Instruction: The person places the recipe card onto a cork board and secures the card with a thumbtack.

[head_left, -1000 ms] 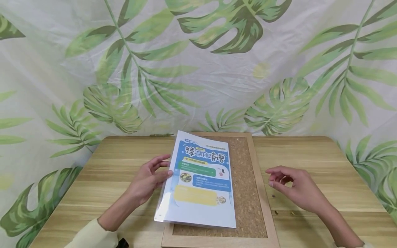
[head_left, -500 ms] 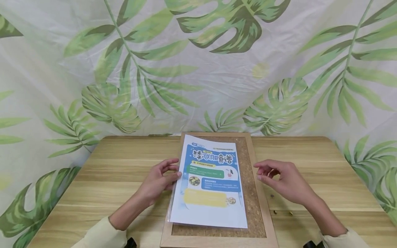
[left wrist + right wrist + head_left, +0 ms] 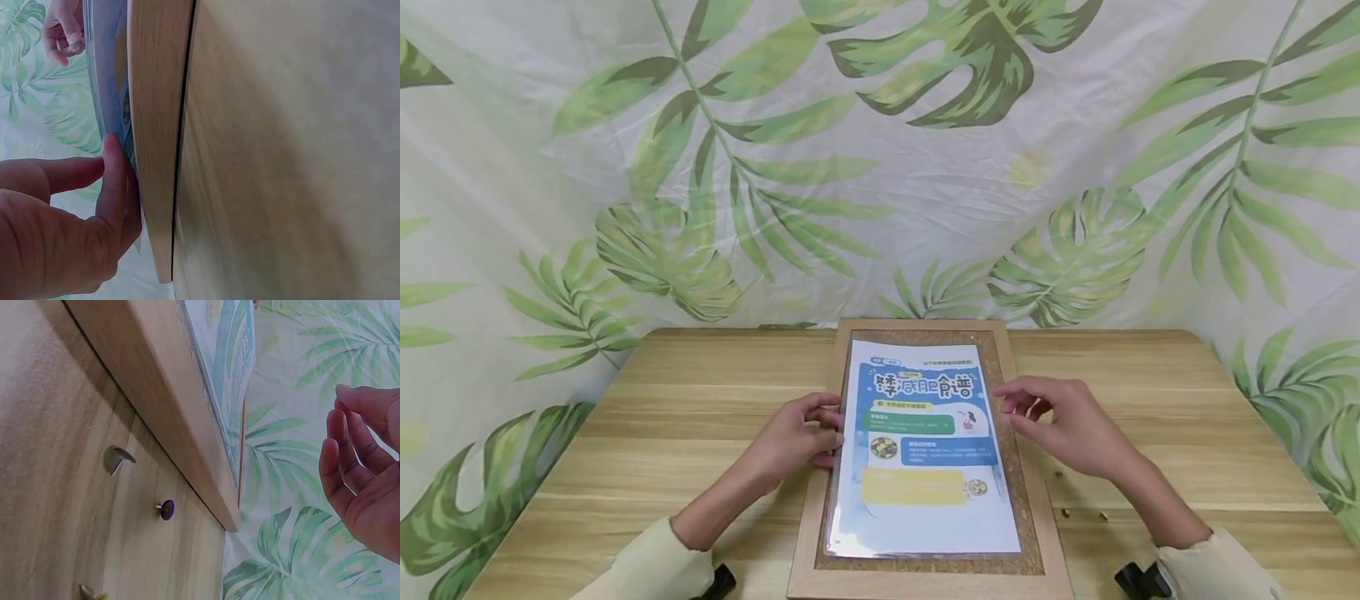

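Note:
A glossy printed poster (image 3: 925, 521) in a clear plastic sheet lies over the cork board (image 3: 1032, 533), with bare cork along its right side. My left hand (image 3: 793, 437) pinches the poster's left edge between thumb and fingers. In the left wrist view, the fingers (image 3: 112, 187) are right at the wooden frame (image 3: 159, 125). My right hand (image 3: 1063, 421) hovers at the poster's right edge, its fingers loosely bent and thumb apart from the index finger. The right wrist view shows the right hand (image 3: 369, 469) off to the side, with nothing visible in it.
Several push pins lie on the wooden table (image 3: 1172, 450) right of the board, including a silver pin (image 3: 119, 459) and a purple-headed pin (image 3: 166, 510). Behind the table hangs a leaf-patterned cloth (image 3: 925, 208). Both sleeves carry black straps near the front edge.
The poster has moved right and straightened, now lying within the board's frame instead of overhanging its left side. My left hand followed it rightward; my right hand moved left toward the poster's edge.

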The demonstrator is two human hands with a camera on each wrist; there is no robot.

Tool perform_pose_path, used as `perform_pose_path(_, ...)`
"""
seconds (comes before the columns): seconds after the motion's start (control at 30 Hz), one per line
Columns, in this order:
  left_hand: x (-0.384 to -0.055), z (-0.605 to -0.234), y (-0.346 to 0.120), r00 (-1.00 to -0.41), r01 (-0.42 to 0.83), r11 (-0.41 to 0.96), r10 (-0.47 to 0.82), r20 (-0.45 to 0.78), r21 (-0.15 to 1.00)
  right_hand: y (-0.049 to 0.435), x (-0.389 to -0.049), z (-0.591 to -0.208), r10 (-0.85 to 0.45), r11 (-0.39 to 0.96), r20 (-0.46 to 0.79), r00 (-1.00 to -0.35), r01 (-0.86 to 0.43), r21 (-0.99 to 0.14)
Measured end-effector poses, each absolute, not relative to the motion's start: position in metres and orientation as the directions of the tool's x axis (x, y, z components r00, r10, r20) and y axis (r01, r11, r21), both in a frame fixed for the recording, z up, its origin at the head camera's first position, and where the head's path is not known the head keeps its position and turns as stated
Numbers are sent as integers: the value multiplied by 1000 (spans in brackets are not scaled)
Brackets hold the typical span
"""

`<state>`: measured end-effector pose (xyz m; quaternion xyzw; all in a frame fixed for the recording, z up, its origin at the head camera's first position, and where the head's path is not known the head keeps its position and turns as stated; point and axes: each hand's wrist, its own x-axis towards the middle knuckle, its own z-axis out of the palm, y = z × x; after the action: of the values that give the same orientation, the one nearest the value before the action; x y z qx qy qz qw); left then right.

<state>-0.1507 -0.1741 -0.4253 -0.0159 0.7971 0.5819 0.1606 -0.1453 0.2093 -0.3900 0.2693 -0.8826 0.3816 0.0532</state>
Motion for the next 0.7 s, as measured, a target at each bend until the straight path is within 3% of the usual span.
perform_pose_path(0.4, -159, -421, -164, -936, -153, 490, 206, -284, 858, 192, -167, -385, -452, 584, 262, -853, -505, -636)
perform_pose_path(0.7, -168, -418, -158, -926, -132, 538, 234, -298, 833, 174, -190, -388, -465, 571, 211, -860, -473, -671)
